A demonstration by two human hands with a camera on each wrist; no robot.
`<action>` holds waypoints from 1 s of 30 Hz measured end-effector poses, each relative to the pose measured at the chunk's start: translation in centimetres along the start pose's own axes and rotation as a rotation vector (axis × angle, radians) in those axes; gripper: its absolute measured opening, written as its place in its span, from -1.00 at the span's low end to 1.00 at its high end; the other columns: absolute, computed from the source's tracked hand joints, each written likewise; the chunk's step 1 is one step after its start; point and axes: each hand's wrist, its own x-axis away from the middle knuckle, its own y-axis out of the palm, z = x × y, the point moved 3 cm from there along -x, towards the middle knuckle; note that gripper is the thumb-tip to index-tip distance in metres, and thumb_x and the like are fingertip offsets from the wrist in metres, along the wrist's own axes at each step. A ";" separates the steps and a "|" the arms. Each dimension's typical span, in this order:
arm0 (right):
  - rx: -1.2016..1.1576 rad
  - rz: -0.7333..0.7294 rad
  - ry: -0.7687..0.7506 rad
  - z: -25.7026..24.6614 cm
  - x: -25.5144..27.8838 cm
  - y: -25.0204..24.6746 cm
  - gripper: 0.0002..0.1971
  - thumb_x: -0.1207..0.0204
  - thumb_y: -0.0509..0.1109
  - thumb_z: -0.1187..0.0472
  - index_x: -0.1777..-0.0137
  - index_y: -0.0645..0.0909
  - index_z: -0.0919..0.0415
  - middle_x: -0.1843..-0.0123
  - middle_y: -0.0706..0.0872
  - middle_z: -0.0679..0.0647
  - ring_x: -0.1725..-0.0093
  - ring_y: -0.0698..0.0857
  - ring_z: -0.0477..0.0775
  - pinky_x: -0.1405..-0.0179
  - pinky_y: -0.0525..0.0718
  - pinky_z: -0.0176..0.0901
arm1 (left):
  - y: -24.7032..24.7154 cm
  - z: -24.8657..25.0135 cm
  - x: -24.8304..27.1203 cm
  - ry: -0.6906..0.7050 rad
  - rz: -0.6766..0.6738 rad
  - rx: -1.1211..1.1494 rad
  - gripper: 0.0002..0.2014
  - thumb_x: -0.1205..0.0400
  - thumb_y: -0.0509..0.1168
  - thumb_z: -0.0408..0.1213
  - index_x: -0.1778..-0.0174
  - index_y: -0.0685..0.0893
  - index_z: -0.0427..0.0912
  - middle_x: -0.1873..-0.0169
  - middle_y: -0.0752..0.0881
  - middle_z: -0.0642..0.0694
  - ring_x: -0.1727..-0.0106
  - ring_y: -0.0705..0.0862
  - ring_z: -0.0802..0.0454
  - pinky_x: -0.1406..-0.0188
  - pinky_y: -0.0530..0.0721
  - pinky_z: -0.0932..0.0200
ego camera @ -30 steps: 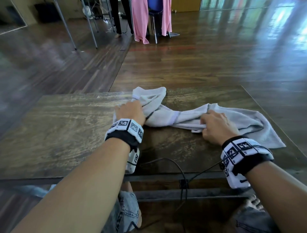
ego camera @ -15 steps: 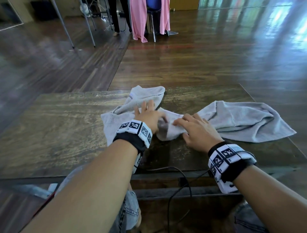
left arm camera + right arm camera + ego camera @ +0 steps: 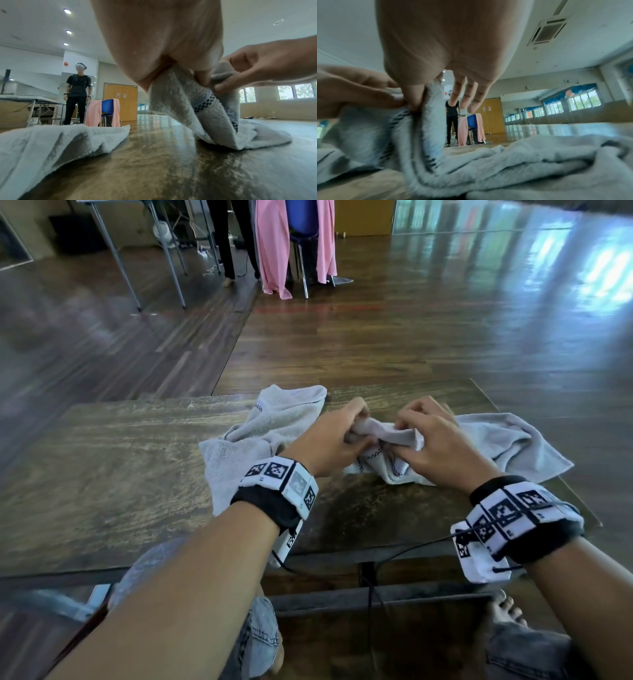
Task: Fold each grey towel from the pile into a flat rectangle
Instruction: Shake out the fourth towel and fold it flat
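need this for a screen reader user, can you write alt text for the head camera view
Both hands pinch a bunched edge of a grey towel between them, raised just above a dark wooden table: left hand and right hand close together. The rest of the towel lies crumpled on the table to both sides.

A large hall: polished wood floor, window row at right, ceiling air vent, folding tables, double doors.
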 end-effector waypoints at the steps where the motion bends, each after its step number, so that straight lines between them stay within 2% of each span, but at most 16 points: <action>1: 0.049 0.027 -0.009 0.5 0.3 -0.6 -0.67 -0.40 0.35 -0.21 0.09 0.67 0.03 -0.05 0.53 -0.12 -0.11 0.50 0.08 -0.05 0.46 -0.06 | 0.0 0.2 0.1 0.003 -0.004 -0.011 -0.75 -0.62 0.40 -0.20 -0.05 0.43 -0.12 0.35 0.63 0.04 0.36 0.60 0.10 0.35 0.56 0.16; 4: 0.188 0.113 -0.049 1.6 1.9 -2.7 -0.63 -0.39 0.33 -0.24 0.18 0.73 0.05 -0.09 0.60 -0.13 -0.16 0.49 0.07 -0.01 0.57 0.04 | -1.0 0.8 0.6 0.027 0.119 -0.181 -0.75 -0.53 0.35 -0.32 -0.01 0.43 -0.04 0.43 0.60 0.03 0.38 0.59 -0.07 0.45 0.51 0.06; 8: 0.281 0.126 -0.129 1.9 4.4 -4.3 -0.69 -0.47 0.43 -0.24 0.26 0.69 -0.01 -0.12 0.65 -0.19 -0.20 0.52 0.04 -0.03 0.46 -0.02 | -3.4 1.0 0.7 -0.049 0.475 -0.322 -0.70 -0.40 0.25 -0.46 0.04 0.46 -0.02 0.54 0.47 0.08 0.44 0.53 -0.09 0.56 0.42 0.07; 10: 0.239 0.123 -0.103 2.2 4.9 -5.1 -0.68 -0.53 0.36 -0.24 0.20 0.68 -0.01 0.03 0.67 -0.17 -0.05 0.57 0.00 0.02 0.46 -0.06 | -4.2 0.7 0.5 -0.094 0.566 -0.335 -0.68 -0.42 0.23 -0.51 0.02 0.49 -0.03 0.51 0.51 0.08 0.42 0.56 -0.07 0.61 0.47 0.02; 11: 0.193 0.116 -0.078 2.4 5.0 -5.6 -0.65 -0.57 0.32 -0.24 0.17 0.67 0.02 0.14 0.67 -0.15 0.09 0.59 -0.02 0.11 0.48 -0.09 | -4.3 0.7 0.4 -0.105 0.574 -0.335 -0.69 -0.44 0.23 -0.52 0.02 0.51 -0.04 0.45 0.57 0.04 0.38 0.59 -0.06 0.57 0.55 -0.03; 13: 0.075 0.102 -0.012 3.1 5.1 -6.2 -0.67 -0.63 0.31 -0.15 0.09 0.70 0.10 0.30 0.68 -0.04 0.27 0.62 0.00 0.24 0.55 -0.05 | -3.9 0.6 0.0 -0.123 0.552 -0.285 -0.76 -0.47 0.23 -0.49 0.05 0.59 -0.08 0.29 0.68 -0.01 0.22 0.65 -0.05 0.37 0.65 -0.07; 15: 0.003 0.146 0.077 4.1 5.3 -6.9 -0.87 -0.62 0.36 0.13 0.01 0.75 0.10 0.27 0.75 0.02 0.24 0.69 0.06 0.18 0.62 -0.01 | -3.3 0.5 -0.7 -0.179 0.502 -0.178 -0.85 -0.54 0.24 -0.42 0.11 0.70 -0.16 0.23 0.74 -0.08 0.15 0.68 -0.08 0.22 0.66 -0.08; 17: -0.019 0.239 0.183 5.5 5.5 -7.9 -0.78 -0.54 0.35 0.35 -0.02 0.77 0.08 0.20 0.80 0.03 0.15 0.72 0.06 0.11 0.59 -0.09 | -2.7 0.2 -1.2 -0.255 0.442 -0.047 -0.87 -0.59 0.30 -0.35 0.16 0.77 -0.22 0.27 0.78 -0.13 0.18 0.72 -0.09 0.19 0.68 -0.05; 18: -0.032 0.284 0.235 6.4 5.5 -8.3 -0.75 -0.52 0.33 0.37 -0.01 0.77 0.07 0.20 0.79 0.03 0.13 0.72 0.03 0.11 0.56 -0.14 | -2.4 0.1 -1.5 -0.280 0.406 0.039 -0.89 -0.59 0.35 -0.34 0.16 0.78 -0.24 0.28 0.79 -0.13 0.21 0.72 -0.06 0.21 0.66 -0.01; 19: -0.056 0.327 0.287 7.0 5.5 -8.8 -0.77 -0.52 0.31 0.35 0.01 0.76 0.07 0.20 0.79 0.05 0.15 0.71 0.02 0.14 0.56 -0.15 | -2.1 0.0 -1.7 -0.291 0.354 0.134 -0.90 -0.58 0.40 -0.31 0.17 0.76 -0.26 0.30 0.78 -0.12 0.26 0.69 -0.02 0.26 0.64 0.03; 21: -0.115 0.402 0.365 8.4 5.5 -9.7 -0.89 -0.55 0.34 0.20 0.09 0.71 0.13 0.26 0.75 0.13 0.23 0.70 0.14 0.25 0.63 -0.09 | -1.5 0.3 -2.0 -0.290 0.222 0.280 -0.79 -0.59 0.45 -0.18 0.23 0.68 -0.26 0.39 0.68 -0.08 0.37 0.59 0.04 0.39 0.55 0.12; 23: -0.170 0.415 0.413 9.4 5.4 -9.8 -0.71 -0.53 0.37 -0.04 0.12 0.65 0.23 0.34 0.67 0.18 0.32 0.59 0.12 0.35 0.58 -0.09 | -0.9 0.7 -2.3 -0.288 0.140 0.310 -0.70 -0.60 0.44 -0.06 0.25 0.58 -0.21 0.43 0.57 -0.05 0.42 0.52 0.08 0.44 0.50 0.18; 25: -0.271 0.404 0.442 9.9 5.2 -9.5 -0.51 -0.49 0.38 -0.18 0.09 0.62 0.34 0.26 0.62 0.41 0.31 0.51 0.07 0.33 0.59 0.07 | -0.5 0.7 -2.7 -0.335 0.101 0.303 -0.69 -0.56 0.41 -0.02 0.19 0.56 -0.21 0.39 0.56 -0.05 0.40 0.56 0.05 0.44 0.58 0.13; 26: -0.308 0.389 0.448 9.9 5.1 -9.3 -0.46 -0.48 0.38 -0.22 0.08 0.61 0.37 0.22 0.61 0.47 0.30 0.50 0.07 0.30 0.60 0.16 | -0.3 0.7 -2.9 -0.371 0.084 0.296 -0.70 -0.54 0.37 -0.03 0.18 0.54 -0.22 0.35 0.55 -0.07 0.35 0.58 0.00 0.38 0.64 0.04; 28: -0.322 0.339 0.448 10.0 5.1 -8.7 -0.44 -0.46 0.37 -0.27 0.07 0.60 0.33 0.27 0.60 0.41 0.34 0.51 0.09 0.32 0.56 0.10 | 0.0 0.7 -3.0 -0.411 0.087 0.249 -0.79 -0.52 0.28 -0.12 0.26 0.44 -0.15 0.34 0.49 -0.09 0.30 0.55 -0.06 0.24 0.66 -0.13; 30: -0.363 0.264 0.475 10.4 5.2 -8.1 -0.52 -0.48 0.40 -0.26 -0.01 0.66 0.21 0.25 0.69 0.40 0.38 0.58 0.22 0.32 0.64 0.08 | -0.1 0.5 -3.1 -0.412 0.171 0.159 -0.84 -0.58 0.25 -0.25 0.28 0.40 -0.11 0.37 0.48 -0.02 0.34 0.48 0.03 0.29 0.54 0.01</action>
